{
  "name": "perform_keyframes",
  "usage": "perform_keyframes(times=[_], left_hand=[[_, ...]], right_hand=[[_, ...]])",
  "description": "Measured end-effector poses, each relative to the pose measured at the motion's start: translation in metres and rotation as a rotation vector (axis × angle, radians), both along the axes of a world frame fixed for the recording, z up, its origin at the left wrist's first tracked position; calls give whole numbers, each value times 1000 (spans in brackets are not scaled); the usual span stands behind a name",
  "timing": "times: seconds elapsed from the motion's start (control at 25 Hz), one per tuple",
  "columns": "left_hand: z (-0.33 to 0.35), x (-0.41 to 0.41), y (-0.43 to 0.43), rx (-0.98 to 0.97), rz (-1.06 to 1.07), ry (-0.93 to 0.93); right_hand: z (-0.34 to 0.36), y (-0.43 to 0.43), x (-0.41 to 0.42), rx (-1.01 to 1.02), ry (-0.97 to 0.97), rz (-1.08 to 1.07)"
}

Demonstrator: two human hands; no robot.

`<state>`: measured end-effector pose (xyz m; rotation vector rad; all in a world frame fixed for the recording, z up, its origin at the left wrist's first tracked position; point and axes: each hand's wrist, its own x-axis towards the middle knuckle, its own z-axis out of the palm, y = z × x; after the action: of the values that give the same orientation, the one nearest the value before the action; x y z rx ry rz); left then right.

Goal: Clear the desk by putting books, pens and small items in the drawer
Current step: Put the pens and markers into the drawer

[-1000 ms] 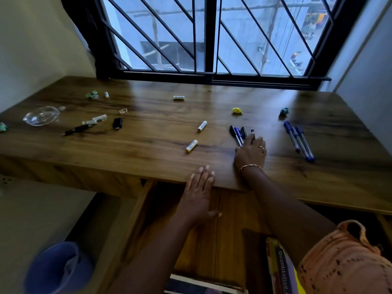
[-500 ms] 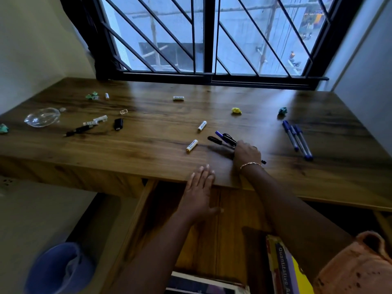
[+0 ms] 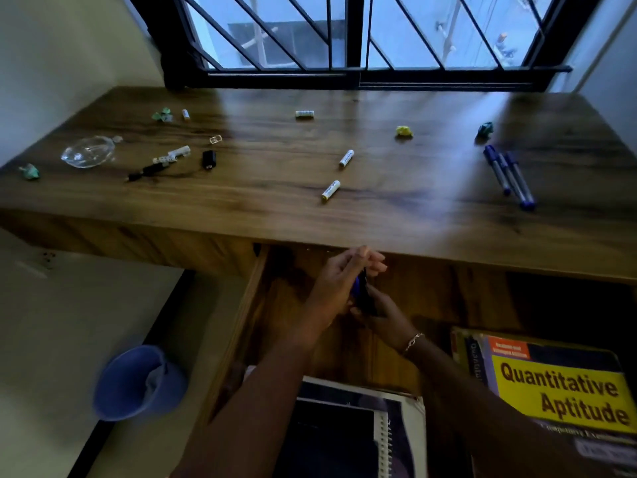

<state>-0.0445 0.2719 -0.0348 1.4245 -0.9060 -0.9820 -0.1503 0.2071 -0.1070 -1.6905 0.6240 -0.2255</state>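
1. Two hands meet over the open drawer. The right hand is curled round the lower end of a bundle of pens, and the left hand pinches the upper end.
2. The bundle, dark with a flash of blue, stands nearly upright just below the front edge of the desk. The number of pens in it cannot be told.
3. Two books lie in the drawer: a yellow book titled "Quantitative Aptitude" at the right and a spiral notebook at the near edge.
4. Three blue pens lie side by side, touching, on the right of the desk.
5. Two white cylinders lie apart near the middle. A third cylinder lies nearer the window, and a fourth, smaller one is at far left.
6. Four crumpled wads are scattered on the desk: one yellow wad, one teal wad beside the blue pens, one green wad and one at the left edge.
7. One glass dish and one small black block sit on the left.
8. One blue bin stands on the floor to the left.
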Motion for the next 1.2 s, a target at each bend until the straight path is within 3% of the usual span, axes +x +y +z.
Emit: perform_keyframes(times=[0.24,0.48,0.84,0.96,1.12,1.2], left_hand=[[-27,-8,16,60,-65,-194],[-33,-25,19,-14,-45,-361],[-39,-26,33,13,-16,-383],[-44,-11,37,28,158,-273],[-58,11,41,154,391,66],[-64,17,48,261,434,39]], right_hand=[[-8,12,-10,67,110,-6],[-5,21,-16,76,51,-54],[-15,27,-21,43,122,-4],[-10,21,-18,45,194,83],[2,10,-10,161,288,195],[7,11,-1,186,383,228]])
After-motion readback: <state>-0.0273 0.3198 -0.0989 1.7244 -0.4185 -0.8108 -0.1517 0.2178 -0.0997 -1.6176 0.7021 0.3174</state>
